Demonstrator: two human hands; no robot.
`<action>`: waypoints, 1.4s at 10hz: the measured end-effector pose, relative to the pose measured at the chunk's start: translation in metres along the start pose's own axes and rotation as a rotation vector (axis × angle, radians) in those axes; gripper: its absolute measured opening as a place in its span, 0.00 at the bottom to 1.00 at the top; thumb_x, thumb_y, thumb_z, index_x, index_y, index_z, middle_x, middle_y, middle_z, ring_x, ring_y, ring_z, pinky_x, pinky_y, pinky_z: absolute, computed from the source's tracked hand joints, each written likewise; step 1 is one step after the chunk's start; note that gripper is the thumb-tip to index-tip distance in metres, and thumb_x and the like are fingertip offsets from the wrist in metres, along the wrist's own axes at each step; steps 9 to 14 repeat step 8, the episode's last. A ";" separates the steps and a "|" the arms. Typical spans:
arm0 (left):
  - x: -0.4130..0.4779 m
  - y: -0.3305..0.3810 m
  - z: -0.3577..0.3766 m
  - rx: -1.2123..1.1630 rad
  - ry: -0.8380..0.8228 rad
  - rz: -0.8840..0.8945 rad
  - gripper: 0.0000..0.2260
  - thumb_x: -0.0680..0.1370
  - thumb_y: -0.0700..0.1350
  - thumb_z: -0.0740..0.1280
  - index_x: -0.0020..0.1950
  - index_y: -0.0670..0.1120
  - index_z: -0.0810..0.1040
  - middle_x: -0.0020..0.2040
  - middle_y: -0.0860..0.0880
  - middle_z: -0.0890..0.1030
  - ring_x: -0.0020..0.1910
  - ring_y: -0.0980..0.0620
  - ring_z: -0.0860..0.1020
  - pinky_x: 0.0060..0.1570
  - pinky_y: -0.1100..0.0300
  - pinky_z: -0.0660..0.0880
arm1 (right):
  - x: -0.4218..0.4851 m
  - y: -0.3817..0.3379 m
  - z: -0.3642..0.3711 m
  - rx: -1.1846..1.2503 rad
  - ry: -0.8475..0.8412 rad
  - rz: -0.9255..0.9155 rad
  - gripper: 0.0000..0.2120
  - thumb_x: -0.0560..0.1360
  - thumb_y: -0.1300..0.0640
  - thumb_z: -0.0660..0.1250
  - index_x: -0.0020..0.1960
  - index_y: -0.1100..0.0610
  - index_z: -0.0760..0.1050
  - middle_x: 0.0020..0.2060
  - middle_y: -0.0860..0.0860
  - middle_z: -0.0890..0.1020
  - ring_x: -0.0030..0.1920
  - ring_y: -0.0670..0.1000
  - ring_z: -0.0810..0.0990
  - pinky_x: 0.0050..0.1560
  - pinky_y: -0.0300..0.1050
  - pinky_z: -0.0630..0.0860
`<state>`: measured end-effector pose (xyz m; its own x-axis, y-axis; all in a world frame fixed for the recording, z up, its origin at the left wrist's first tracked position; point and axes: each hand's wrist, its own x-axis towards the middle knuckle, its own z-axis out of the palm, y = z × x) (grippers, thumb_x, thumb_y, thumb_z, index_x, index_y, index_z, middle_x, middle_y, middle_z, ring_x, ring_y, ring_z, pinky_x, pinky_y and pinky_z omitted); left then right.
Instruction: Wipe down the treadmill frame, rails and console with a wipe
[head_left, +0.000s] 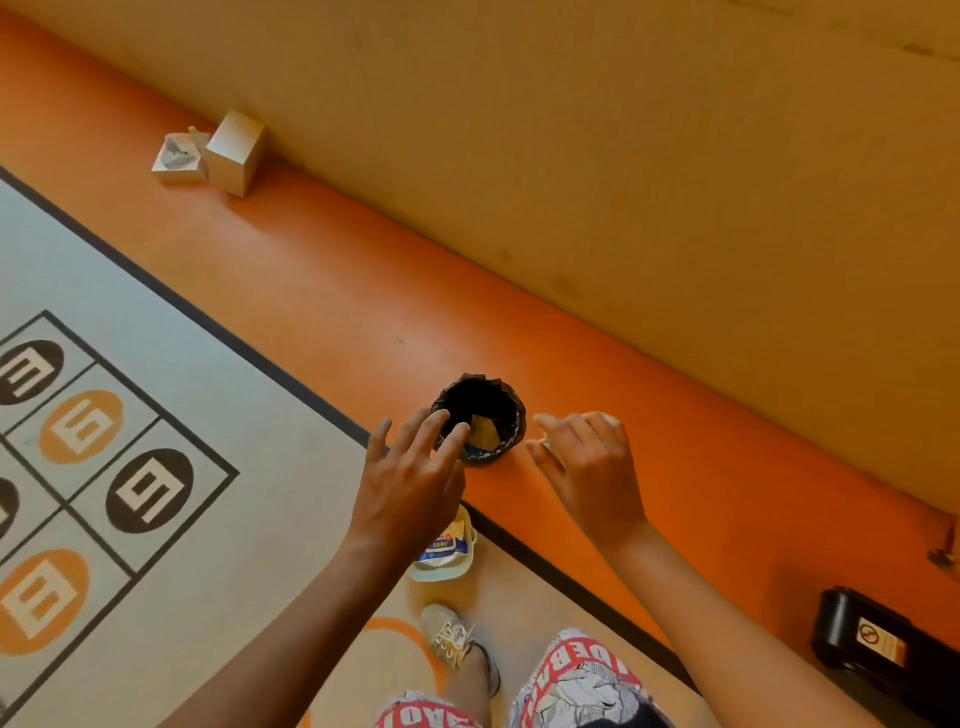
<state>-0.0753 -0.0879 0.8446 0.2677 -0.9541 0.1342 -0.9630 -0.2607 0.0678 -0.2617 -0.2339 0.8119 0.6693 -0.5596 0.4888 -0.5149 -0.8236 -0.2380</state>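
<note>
– Two hands are showing; what are they doing?

– Your left hand (410, 483) is hovering with its fingers spread, gripping nothing. Its fingertips are overlapping the 9 o'clock edge of a small black bin (519, 415). Your right hand (587, 462) is hanging just beside the bin at its 3 o'clock, with the fingers loosely curled and the thumb and forefinger close together. Whether they are pinching anything is not showing clearly.

– Where is the wipe lying?

– A crumpled tan sheet (485, 432), probably a used wipe, is lying inside the bin and touching neither hand. A pack of wipes (448, 545) is sitting on the floor at 6 o'clock from your left hand. That wrist is partly hiding it, so its long axis is not reading clearly.

– Which hand is sitting nearer?

– Your left hand is sitting almost over the pack, so a fresh wipe is likely calling for a reach back toward 6 o'clock. A black housing (862, 644) with a warning label, probably the treadmill's base, is waiting at 4 o'clock from your right hand, well apart. That is making the right hand the nearer one for wiping.
</note>
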 end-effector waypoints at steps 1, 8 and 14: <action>0.024 -0.015 0.029 -0.011 -0.049 -0.015 0.19 0.79 0.49 0.62 0.68 0.47 0.78 0.67 0.41 0.79 0.69 0.41 0.75 0.65 0.37 0.71 | 0.019 0.012 0.042 0.035 -0.045 0.048 0.13 0.79 0.50 0.71 0.59 0.56 0.82 0.45 0.49 0.83 0.47 0.53 0.79 0.55 0.49 0.69; 0.155 -0.041 0.395 -0.164 -0.185 -0.392 0.17 0.79 0.49 0.66 0.68 0.49 0.77 0.66 0.47 0.78 0.68 0.47 0.74 0.65 0.42 0.72 | 0.031 0.151 0.431 0.169 -0.712 0.193 0.24 0.79 0.47 0.70 0.73 0.53 0.73 0.63 0.51 0.81 0.67 0.54 0.76 0.75 0.54 0.62; 0.155 -0.041 0.395 -0.164 -0.185 -0.392 0.17 0.79 0.49 0.66 0.68 0.49 0.77 0.66 0.47 0.78 0.68 0.47 0.74 0.65 0.42 0.72 | 0.031 0.151 0.431 0.169 -0.712 0.193 0.24 0.79 0.47 0.70 0.73 0.53 0.73 0.63 0.51 0.81 0.67 0.54 0.76 0.75 0.54 0.62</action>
